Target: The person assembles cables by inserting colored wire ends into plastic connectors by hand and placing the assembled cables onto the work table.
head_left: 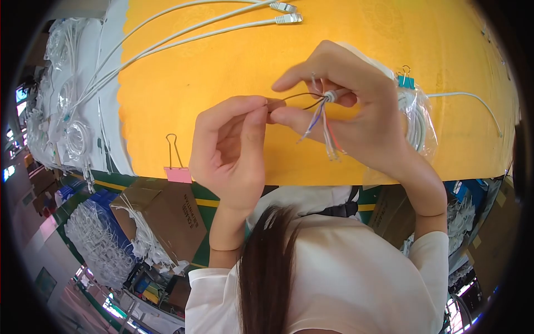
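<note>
My right hand (pixel 361 106) holds the end of a pale cable (pixel 330 96), with its stripped thin wires fanned out in blue, red, white and dark colours. The blue wire (pixel 315 121) and red wire (pixel 332 133) hang downward past my thumb. Dark wires (pixel 303 94) run leftward from the cable end to my left hand (pixel 231 147), whose thumb and forefinger are pinched on their tips. Fingers partly hide those tips. Both hands are raised above the yellow table cover (pixel 222 67).
White network cables with clear plugs (pixel 288 18) lie at the back. A pink binder clip (pixel 178 173) sits at the front edge. On the right, a teal binder clip (pixel 406 82) is by a bagged cable coil (pixel 414 122). Cardboard boxes (pixel 167 217) and bundled cables (pixel 97 239) stand below.
</note>
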Demonstrator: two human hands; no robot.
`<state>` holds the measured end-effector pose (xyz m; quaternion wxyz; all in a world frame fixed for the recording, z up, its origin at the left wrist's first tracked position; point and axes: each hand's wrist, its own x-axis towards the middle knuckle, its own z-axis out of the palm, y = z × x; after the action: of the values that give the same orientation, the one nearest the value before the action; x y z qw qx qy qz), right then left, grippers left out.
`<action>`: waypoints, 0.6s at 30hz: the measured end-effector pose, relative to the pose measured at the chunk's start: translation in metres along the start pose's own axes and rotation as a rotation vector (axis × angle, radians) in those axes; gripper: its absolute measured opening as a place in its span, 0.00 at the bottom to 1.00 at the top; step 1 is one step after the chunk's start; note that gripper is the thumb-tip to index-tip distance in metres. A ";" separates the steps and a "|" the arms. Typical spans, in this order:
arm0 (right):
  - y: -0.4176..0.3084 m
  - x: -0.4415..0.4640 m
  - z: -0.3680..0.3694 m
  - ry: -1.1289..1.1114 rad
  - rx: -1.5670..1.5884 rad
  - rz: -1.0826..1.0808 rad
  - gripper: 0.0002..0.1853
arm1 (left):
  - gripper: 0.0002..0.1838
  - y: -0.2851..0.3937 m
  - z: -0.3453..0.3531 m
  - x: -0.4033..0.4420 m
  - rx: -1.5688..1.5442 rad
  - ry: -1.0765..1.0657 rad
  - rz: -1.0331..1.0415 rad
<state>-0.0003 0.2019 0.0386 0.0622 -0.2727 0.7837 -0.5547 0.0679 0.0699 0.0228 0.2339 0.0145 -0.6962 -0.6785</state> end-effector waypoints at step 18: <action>-0.001 -0.001 -0.001 0.002 0.057 -0.003 0.05 | 0.07 0.001 -0.008 0.003 -0.311 -0.038 -0.413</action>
<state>0.0003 0.2027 0.0393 0.0685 -0.2715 0.7672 -0.5771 0.0686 0.0612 0.0248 0.0768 0.1077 -0.5701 -0.8109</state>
